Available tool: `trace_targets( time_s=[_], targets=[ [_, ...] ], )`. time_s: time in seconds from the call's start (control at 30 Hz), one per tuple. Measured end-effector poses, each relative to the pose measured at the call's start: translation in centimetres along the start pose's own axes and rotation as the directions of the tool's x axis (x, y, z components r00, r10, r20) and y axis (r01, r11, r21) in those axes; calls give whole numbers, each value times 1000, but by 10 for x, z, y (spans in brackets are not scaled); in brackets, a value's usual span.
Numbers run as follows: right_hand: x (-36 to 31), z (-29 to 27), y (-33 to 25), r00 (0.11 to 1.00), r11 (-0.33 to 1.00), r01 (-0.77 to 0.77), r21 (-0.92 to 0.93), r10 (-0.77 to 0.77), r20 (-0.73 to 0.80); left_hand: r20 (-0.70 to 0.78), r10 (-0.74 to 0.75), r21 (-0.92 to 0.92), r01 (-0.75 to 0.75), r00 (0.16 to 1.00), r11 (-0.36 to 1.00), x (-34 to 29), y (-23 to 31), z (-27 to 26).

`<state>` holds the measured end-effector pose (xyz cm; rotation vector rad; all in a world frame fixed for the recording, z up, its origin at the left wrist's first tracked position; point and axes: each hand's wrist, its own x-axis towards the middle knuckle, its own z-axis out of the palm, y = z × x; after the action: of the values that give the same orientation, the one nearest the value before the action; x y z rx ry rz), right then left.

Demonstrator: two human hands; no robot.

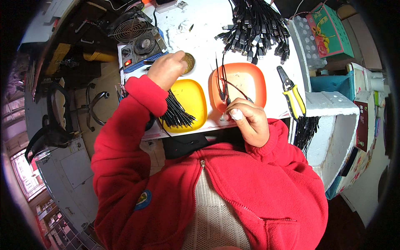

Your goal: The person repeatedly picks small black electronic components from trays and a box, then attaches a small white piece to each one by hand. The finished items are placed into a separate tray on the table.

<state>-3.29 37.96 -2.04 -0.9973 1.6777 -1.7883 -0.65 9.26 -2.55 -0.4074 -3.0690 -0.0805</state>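
My left hand [168, 68] is closed, with its fingertips pinched at the rim of a small round tin [189, 63] with a brownish-yellow inside. What those fingers hold, if anything, is hidden. Below its wrist, a bundle of thin black cables [179, 112] lies across a yellow tray [199, 93]. My right hand [250, 123], white wrapping on a fingertip, pinches a few thin black cables [223, 81] at the near edge of an orange tray [258, 83]. They stretch away from its fingers over the tray.
A heap of black cables with metal plugs [258, 29] covers the far right table. Yellow-handled wire strippers [293, 93] lie at the right edge, above hanging black cables [306, 131]. A device with a lit red switch [139, 52] and a fan [129, 29] stand far left. A foam box [333, 108] adjoins the right side.
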Motion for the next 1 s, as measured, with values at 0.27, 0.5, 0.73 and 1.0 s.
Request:
trace_targets(
  time_s=[0.27,0.5,0.73,1.0],
  targets=[
    [-4,4,-3,1000,1000,30,-5,-30,-5,-269,-175,-313,86,947,946,-26,-11,-33],
    [-5,9,-8,1000,1000,-9,-19,10,22,-390,-273,-248,185,879,951,-46,-32,-44],
    [-1,12,-12,999,995,-9,-97,14,46,-359,-265,-81,253,895,964,-44,-70,-28],
    [-1,11,-8,995,995,-83,-60,86,51,-294,-266,1,279,918,960,-35,-94,-28]
  ],
)
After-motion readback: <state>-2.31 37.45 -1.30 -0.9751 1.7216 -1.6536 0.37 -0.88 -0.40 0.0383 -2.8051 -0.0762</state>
